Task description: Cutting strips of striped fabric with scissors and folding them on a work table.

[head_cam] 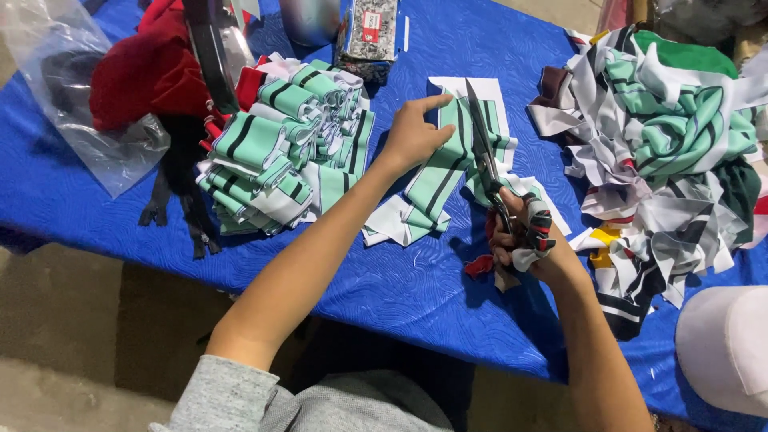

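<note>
My left hand (414, 132) presses flat on a strip of mint-green fabric with black and white stripes (436, 180), lying on a blue table (384, 280). My right hand (524, 240) grips large scissors (482, 156) whose handles are wrapped in cloth scraps. The blades point away from me and sit along the strip's right side, just right of my left fingers. A white paper sheet (490, 100) lies under the strip's far end.
A pile of cut striped strips (284, 148) lies left of my hand. A heap of fabric offcuts (668, 152) fills the right side. Red cloth (148, 68), a clear plastic bag (60, 88) and black zippers (188, 204) sit far left. A white cap (724, 348) is at lower right.
</note>
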